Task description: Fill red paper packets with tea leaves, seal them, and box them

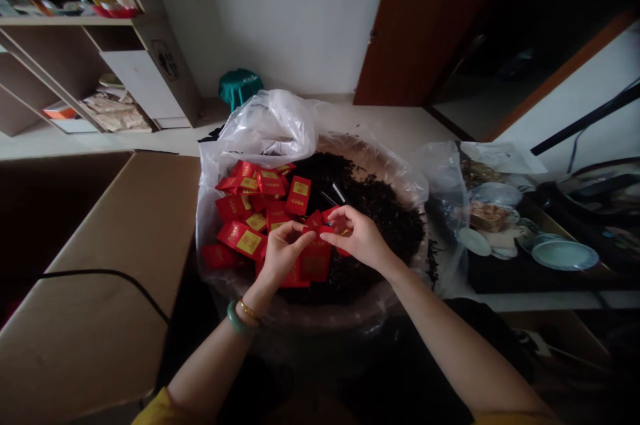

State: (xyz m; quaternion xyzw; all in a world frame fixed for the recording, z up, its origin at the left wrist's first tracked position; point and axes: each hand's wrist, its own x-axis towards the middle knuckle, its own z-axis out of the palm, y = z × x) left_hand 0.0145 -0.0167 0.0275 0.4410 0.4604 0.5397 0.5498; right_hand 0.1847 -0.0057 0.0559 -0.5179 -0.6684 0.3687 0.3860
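Note:
Between my two hands is a red packet (316,260) with its top edge pinched on both sides. My left hand (286,248), with a green bangle and a gold bracelet at the wrist, grips its left corner. My right hand (361,236) pinches the right side of the same edge. Under and left of my hands lies a pile of red packets (243,238) with yellow labels. They rest on loose dark tea leaves (380,211) in a wide round basket lined with a clear plastic bag (270,121). A slim light-coloured tool (339,193) lies on the leaves.
A large open cardboard box (115,225) stands at the left, a black cable across its flap. To the right, a dark tray (500,283) holds lidded cups and dishes. Shelves (65,21), a teal covered bin (240,87) and a brown door (425,25) are behind.

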